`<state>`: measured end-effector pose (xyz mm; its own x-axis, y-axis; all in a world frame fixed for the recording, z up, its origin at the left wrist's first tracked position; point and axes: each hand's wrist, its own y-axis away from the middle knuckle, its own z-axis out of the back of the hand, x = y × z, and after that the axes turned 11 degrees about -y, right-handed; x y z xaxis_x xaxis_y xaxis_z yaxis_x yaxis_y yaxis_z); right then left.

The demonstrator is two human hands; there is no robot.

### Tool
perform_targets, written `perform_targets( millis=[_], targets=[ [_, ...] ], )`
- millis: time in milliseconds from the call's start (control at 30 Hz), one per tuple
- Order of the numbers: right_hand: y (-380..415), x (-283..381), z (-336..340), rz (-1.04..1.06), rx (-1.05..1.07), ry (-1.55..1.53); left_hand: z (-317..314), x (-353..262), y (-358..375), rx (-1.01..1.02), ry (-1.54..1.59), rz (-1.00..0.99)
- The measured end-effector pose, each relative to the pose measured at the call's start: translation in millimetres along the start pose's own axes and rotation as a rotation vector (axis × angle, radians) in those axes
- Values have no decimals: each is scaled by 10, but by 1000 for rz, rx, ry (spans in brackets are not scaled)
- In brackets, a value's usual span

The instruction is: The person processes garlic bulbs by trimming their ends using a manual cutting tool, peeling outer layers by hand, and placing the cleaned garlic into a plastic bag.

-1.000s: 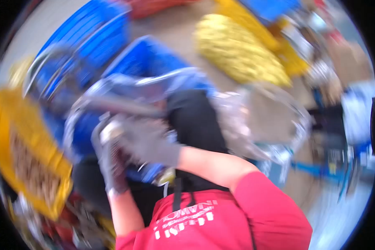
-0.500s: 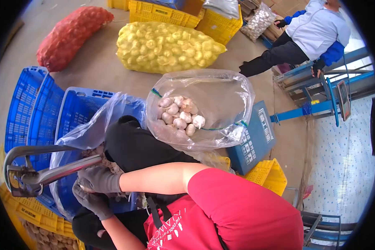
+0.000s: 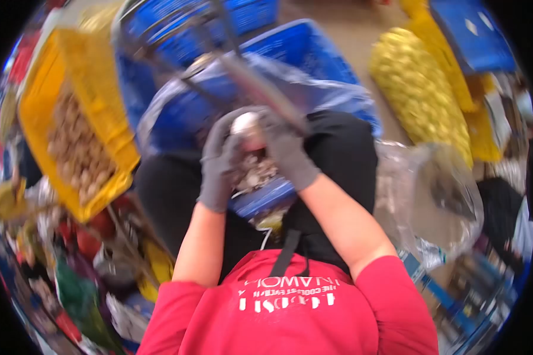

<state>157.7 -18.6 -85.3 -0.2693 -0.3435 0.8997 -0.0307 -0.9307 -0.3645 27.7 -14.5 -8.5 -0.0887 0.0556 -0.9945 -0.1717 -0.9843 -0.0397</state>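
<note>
Both hands wear grey gloves and meet over the blue crate, between the knees. A whitish-pink garlic bulb sits between them. My left hand curls round the bulb's left side. On its other side, my right hand has its fingers against the bulb, beside a blurred metal bar. Below the hands lie loose garlic scraps. A clear plastic liner hangs over the crate's rim.
A yellow crate of garlic stands at the left. To the right lie a full yellow mesh sack and an open clear bag. A blue crate is behind the bar. A cluttered heap fills the lower left.
The view has swung left, so the crate and hands now appear near the middle. The hands have come up from low beside the bar, and a bulb now shows between them.
</note>
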Motion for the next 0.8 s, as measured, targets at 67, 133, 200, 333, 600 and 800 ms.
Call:
perform_targets(
  millis=[67, 133, 200, 333, 600, 800],
  targets=[
    [-167, 404, 138, -313, 73, -383, -3, 57, 86, -52, 206, 81],
    [-148, 378, 82, -315, 32, -480, 40, 122, 89, -135, 56, 103],
    [-254, 480, 114, -408, 71, -542, 37, 94, 53, -186, 22, 153],
    [-269, 489, 125, -588, 98, -675, 58, 36, 43, -234, 300, 348],
    [-170, 349, 96, -423, -58, -422, -64, 27, 93, -62, 8, 8],
    [-203, 418, 115, -317, -18, -294, -3, 64, 92, -104, 88, 24]
  ],
)
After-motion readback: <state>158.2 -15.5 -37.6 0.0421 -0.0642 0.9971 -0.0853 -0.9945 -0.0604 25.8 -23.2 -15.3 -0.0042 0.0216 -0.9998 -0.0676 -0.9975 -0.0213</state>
